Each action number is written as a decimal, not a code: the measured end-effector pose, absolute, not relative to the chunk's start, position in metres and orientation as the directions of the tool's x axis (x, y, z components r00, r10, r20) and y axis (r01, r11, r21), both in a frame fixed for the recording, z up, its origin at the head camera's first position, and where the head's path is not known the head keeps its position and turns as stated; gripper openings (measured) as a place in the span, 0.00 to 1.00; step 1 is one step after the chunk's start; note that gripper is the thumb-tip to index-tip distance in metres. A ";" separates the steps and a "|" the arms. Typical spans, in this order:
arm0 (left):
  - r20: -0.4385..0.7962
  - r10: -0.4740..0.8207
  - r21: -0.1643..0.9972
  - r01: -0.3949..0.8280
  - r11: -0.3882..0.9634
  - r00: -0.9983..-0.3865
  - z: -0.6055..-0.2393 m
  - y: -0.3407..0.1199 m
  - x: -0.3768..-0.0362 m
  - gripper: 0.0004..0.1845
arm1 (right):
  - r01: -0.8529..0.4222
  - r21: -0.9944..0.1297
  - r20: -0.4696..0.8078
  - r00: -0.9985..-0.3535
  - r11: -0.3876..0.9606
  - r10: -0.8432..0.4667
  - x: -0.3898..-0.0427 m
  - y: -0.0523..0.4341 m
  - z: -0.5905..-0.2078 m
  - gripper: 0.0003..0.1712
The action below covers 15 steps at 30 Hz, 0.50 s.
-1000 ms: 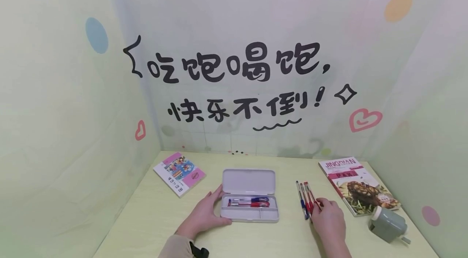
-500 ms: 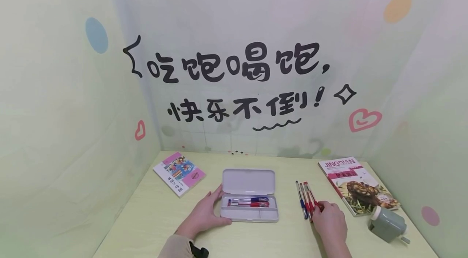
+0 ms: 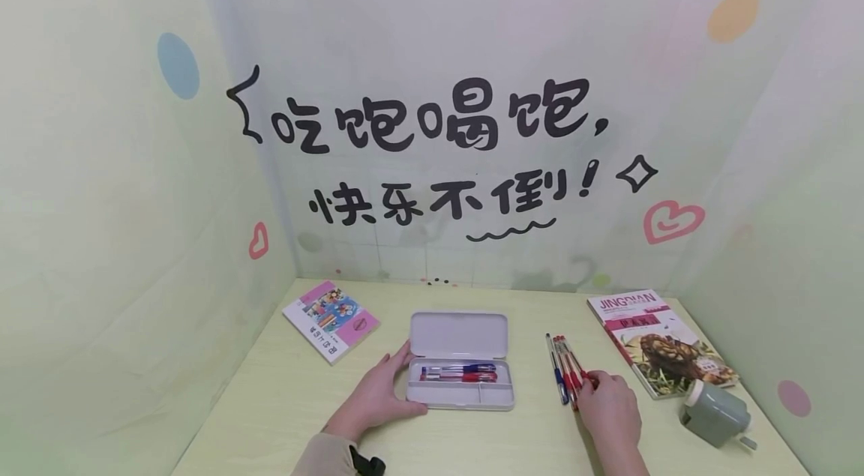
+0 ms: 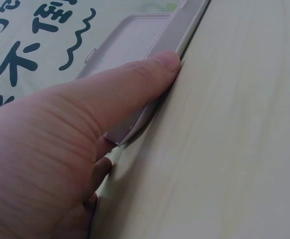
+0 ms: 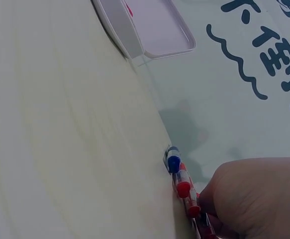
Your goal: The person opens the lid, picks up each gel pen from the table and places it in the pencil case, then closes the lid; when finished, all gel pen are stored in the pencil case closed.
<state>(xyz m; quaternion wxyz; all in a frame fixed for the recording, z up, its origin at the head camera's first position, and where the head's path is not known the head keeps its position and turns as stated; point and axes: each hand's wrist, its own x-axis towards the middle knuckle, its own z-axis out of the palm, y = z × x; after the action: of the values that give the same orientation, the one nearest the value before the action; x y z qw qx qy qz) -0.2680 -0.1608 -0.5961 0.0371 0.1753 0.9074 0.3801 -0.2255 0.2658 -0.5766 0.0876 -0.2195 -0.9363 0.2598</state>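
A pale lilac pencil case lies on the table with its lid raised at the back. Inside its rear compartment are blue and red capped gel pens. My left hand holds the case at its left end, the thumb along the near side and the fingers mostly hidden behind it. To the right of the case, a blue pen and several red pens lie side by side. My right hand pinches the rightmost red pen near its lower end; its fingertips are partly hidden.
A pink-and-white booklet is at the back left of the table. On the right are a cookbook-like magazine and a grey-green pencil sharpener with a crank. A printed cloth stands behind.
My right hand has shifted slightly right and toward me, and the far ends of the red pens have drawn closer together. My left hand and the case have stayed put.
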 end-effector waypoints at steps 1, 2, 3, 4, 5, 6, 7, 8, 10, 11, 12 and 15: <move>0.063 0.346 0.702 0.288 0.651 -0.936 -0.596 -0.161 -0.268 0.75 | 0.361 -0.525 0.060 -0.887 0.770 0.457 -0.226 0.266 -0.577 0.20; 0.062 0.345 0.702 0.287 0.652 -0.937 -0.596 -0.161 -0.268 0.75 | 0.358 -0.524 0.066 -0.887 0.772 0.456 -0.225 0.266 -0.577 0.20; 0.063 0.345 0.702 0.287 0.652 -0.937 -0.596 -0.161 -0.268 0.75 | 0.357 -0.524 0.071 -0.886 0.773 0.457 -0.225 0.265 -0.577 0.20; 0.063 0.344 0.703 0.287 0.651 -0.937 -0.597 -0.162 -0.268 0.75 | 0.355 -0.523 0.076 -0.886 0.775 0.458 -0.225 0.265 -0.577 0.20; 0.064 0.344 0.703 0.287 0.651 -0.937 -0.597 -0.162 -0.269 0.75 | 0.353 -0.522 0.083 -0.885 0.777 0.457 -0.225 0.264 -0.577 0.21; 0.064 0.344 0.703 0.287 0.651 -0.937 -0.597 -0.162 -0.269 0.75 | 0.349 -0.520 0.089 -0.886 0.779 0.456 -0.225 0.264 -0.576 0.21; 0.066 0.345 0.702 0.289 0.651 -0.936 -0.597 -0.162 -0.269 0.75 | 0.344 -0.518 0.101 -0.884 0.783 0.455 -0.225 0.263 -0.576 0.21; 0.068 0.345 0.701 0.290 0.651 -0.936 -0.597 -0.162 -0.269 0.75 | 0.335 -0.518 0.115 -0.885 0.788 0.452 -0.224 0.261 -0.575 0.21; 0.072 0.347 0.700 0.296 0.650 -0.935 -0.598 -0.161 -0.269 0.75 | 0.300 -0.520 0.156 -0.887 0.800 0.434 -0.224 0.257 -0.573 0.21; 0.073 0.349 0.698 0.298 0.651 -0.934 -0.597 -0.161 -0.269 0.75 | 0.278 -0.523 0.179 -0.888 0.806 0.423 -0.224 0.255 -0.572 0.21; 0.074 0.350 0.696 0.299 0.652 -0.934 -0.597 -0.161 -0.268 0.75 | 0.255 -0.528 0.200 -0.890 0.810 0.411 -0.223 0.252 -0.570 0.21; 0.075 0.352 0.697 0.302 0.651 -0.933 -0.597 -0.161 -0.268 0.75 | 0.166 -0.551 0.269 -0.893 0.818 0.362 -0.222 0.242 -0.566 0.20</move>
<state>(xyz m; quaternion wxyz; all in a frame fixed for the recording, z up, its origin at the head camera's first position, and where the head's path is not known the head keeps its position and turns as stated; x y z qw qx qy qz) -0.2680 -0.1611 -0.5965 0.0334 0.1799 0.9079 0.3771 -0.2218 0.2421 -0.5663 0.1838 -0.1410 -0.9355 0.2666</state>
